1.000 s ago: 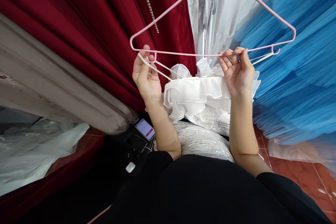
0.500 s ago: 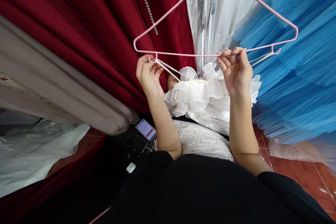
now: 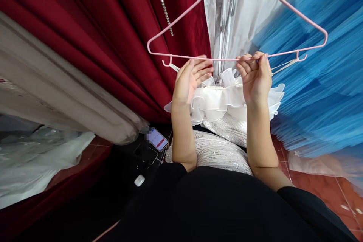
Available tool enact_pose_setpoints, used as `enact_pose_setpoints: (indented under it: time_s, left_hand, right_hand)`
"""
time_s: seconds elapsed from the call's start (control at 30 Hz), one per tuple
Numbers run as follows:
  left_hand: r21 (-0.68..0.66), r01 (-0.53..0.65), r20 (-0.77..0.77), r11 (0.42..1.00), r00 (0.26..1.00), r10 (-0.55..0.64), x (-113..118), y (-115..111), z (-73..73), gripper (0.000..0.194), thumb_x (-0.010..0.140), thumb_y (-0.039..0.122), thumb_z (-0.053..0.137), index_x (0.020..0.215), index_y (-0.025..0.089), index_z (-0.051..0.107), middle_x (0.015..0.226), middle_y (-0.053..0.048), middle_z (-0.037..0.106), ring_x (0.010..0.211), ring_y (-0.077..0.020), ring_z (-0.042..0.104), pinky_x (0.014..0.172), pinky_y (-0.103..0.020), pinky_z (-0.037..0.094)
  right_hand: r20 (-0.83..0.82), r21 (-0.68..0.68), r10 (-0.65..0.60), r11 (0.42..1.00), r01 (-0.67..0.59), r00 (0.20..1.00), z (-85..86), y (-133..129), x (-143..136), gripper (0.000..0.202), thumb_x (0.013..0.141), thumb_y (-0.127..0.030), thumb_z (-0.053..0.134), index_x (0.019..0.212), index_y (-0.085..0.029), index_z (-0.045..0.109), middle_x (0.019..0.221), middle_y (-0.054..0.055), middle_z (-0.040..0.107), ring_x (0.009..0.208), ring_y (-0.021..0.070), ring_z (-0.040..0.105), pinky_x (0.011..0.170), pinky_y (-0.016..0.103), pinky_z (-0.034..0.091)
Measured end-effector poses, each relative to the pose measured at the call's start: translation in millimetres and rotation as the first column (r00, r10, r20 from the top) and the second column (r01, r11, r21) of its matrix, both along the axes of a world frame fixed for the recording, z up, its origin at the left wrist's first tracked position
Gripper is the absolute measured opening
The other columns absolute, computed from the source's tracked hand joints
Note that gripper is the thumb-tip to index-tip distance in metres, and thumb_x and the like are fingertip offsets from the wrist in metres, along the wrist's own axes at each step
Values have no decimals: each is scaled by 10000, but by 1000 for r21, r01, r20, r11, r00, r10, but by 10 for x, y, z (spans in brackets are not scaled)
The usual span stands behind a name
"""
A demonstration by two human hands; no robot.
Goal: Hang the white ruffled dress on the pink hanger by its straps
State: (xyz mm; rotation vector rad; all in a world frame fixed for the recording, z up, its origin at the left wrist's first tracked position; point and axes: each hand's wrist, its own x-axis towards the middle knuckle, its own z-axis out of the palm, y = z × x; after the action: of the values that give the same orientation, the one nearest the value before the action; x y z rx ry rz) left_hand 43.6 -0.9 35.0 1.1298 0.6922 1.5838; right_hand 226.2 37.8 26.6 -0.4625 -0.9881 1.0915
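A pink hanger (image 3: 224, 59) is held up in front of me, its upper part cut off by the top edge. My right hand (image 3: 255, 75) pinches its bottom bar right of centre. Just under the bar, left of centre, my left hand (image 3: 191, 77) has its fingers stretched out and slightly blurred, with nothing seen in it. White straps (image 3: 285, 66) loop over the small hooks near both ends of the bar. Below hangs a white dress with a ruffled organza top (image 3: 215, 100) and a sequined skirt (image 3: 217, 149) across my lap.
Red fabric (image 3: 113, 26) and beige cloth (image 3: 70, 83) hang at the left, with a beaded strand (image 3: 161, 0). Blue tulle (image 3: 320, 72) hangs at the right. A lit phone (image 3: 159, 139) and a small white case (image 3: 139, 180) lie on a dark surface at lower left.
My left hand has let go at the left hook and moved right along the bar, its fingers now spread. My right hand still pinches the bar, and the hanger has shifted slightly right.
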Motion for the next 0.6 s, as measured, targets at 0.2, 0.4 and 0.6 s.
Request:
enact_pose_setpoints:
  time_s: [0.2,0.4,0.6]
  left_hand:
    - [139,-22,186,990,983,-4,203,-10,90,355,996,459,314,948,214,567,1162,-75,635,1287,-244,534,1095,-416,407]
    - [139,-100,222,985,973,67,256,32,52,345,992,460,333,801,205,464,867,-37,590,1108,-206,619,1053,-378,452]
    - [152,-86,280,985,959,40,243,55,38,210,949,269,367,757,199,418,787,-30,555,977,-182,635,1041,-381,459]
  right_hand:
    - [54,-18,26,1000,-25,998,67,-103,69,253,896,-521,527,904,-285,616,966,5,719,910,160,712,879,340,593]
    - [275,35,-280,959,281,920,270,-304,463,236,876,-338,569,815,-123,642,743,91,708,565,139,669,465,233,482]
    - [112,100,-716,699,709,689,130,-61,832,35,784,-143,568,818,-150,575,764,3,615,560,65,579,451,181,422]
